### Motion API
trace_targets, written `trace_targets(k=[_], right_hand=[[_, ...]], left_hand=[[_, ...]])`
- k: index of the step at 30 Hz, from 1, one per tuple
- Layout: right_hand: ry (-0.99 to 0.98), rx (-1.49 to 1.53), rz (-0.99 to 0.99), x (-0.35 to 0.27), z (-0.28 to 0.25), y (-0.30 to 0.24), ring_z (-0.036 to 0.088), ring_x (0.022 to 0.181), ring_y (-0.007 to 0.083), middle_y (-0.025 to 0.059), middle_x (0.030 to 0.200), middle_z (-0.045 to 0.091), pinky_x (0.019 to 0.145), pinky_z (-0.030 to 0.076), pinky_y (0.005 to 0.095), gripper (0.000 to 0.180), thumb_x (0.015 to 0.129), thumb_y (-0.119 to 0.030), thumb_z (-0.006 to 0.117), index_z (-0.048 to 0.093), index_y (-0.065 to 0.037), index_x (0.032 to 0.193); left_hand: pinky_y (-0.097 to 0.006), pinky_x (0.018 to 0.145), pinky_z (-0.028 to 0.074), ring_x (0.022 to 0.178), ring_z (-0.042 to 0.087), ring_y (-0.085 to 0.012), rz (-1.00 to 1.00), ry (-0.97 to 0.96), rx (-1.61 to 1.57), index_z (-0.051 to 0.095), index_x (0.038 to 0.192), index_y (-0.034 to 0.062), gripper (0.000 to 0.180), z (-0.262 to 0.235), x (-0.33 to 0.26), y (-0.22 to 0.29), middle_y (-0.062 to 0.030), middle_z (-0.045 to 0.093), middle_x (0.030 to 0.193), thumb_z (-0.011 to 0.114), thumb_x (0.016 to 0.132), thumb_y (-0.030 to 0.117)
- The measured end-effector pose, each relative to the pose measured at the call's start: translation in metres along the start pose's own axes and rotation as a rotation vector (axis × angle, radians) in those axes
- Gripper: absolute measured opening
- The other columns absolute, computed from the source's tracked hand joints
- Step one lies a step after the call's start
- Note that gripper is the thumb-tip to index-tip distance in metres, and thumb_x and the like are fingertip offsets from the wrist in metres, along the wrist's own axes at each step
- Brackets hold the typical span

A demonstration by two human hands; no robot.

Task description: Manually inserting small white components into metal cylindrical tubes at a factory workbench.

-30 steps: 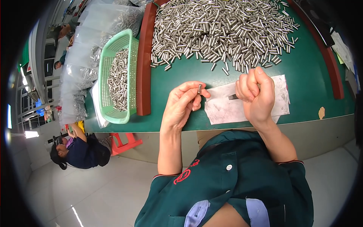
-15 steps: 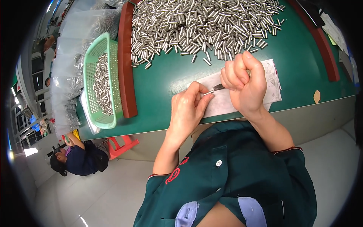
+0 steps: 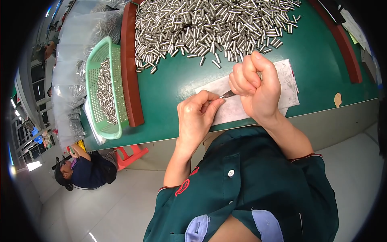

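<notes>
Between thumb and fingertips, my left hand [image 3: 194, 115] pinches a small metal pin [image 3: 221, 97], with only its end showing. My right hand [image 3: 260, 86] is closed in a fist around a tool with a dark, tapered tip [image 3: 229, 94]; its handle is hidden in the palm. The tip meets, or nearly meets, the pin's exposed end. Beneath both hands lies a smudged white paper [image 3: 288, 86] on the green table [image 3: 318, 76]. Beyond them spreads a large heap of shiny metal pins [image 3: 213, 30], with a few loose ones along its near edge.
To the left, a red-brown wooden bar [image 3: 130, 80] edges the work area, and a green plastic basket [image 3: 108, 134] of pins stands beyond it. Clear plastic bags [image 3: 66, 84] line the far left. Another bar [image 3: 346, 60] runs at right. A co-worker [image 3: 86, 169] sits at lower left.
The tool's tip and the pin have come closer together, and less of the pin shows past my left fingers. Both hands sit slightly further left in the picture, as does the table.
</notes>
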State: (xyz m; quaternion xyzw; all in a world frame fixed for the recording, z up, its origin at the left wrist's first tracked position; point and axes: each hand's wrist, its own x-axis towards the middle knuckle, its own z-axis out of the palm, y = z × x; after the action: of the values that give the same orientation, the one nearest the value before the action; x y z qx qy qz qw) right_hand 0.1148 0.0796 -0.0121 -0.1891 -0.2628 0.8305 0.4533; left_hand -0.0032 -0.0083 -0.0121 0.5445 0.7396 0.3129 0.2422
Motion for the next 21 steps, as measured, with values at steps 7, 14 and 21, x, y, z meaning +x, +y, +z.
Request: trace_targets(k=[7,14,21], right_hand=[[0.003,-0.026,-0.062,0.001,0.006,0.004,0.02,0.04,0.0057,-0.0032,0.044,0.024,0.038,0.016,0.0223,0.039,0.088,-0.018,0.033,0.025,-0.01,0.05],[0.003,-0.084,-0.026,-0.001,0.007,0.005,0.015,0.04,0.0077,-0.0027,0.042,0.024,0.04,0.017,0.0244,0.041,0.09,-0.024,0.028,0.025,-0.013,0.05],[-0.005,-0.056,-0.024,-0.001,0.005,0.006,0.017,0.04,0.0079,-0.0022,0.042,0.024,0.039,0.017,0.0243,0.04,0.089,-0.022,0.029,0.025,-0.012,0.05]], left_hand=[[-0.027,0.04,0.032,0.041,0.037,-0.0138,0.002,0.006,-0.04,0.058,0.068,0.0001,0.012,-0.001,0.003,0.0,-0.0059,0.042,0.047,0.069,0.066,0.003],[-0.021,0.045,0.033,0.047,0.041,-0.0083,-0.115,-0.04,-0.288,0.056,0.075,-0.0001,0.008,-0.01,-0.001,0.003,-0.0018,0.047,0.055,0.063,0.074,0.004],[-0.017,0.044,0.026,0.051,0.028,-0.0049,-0.382,-0.2,-1.425,0.051,0.094,0.0008,0.016,-0.033,0.009,-0.025,-0.0031,0.043,0.068,0.05,0.086,0.014]])
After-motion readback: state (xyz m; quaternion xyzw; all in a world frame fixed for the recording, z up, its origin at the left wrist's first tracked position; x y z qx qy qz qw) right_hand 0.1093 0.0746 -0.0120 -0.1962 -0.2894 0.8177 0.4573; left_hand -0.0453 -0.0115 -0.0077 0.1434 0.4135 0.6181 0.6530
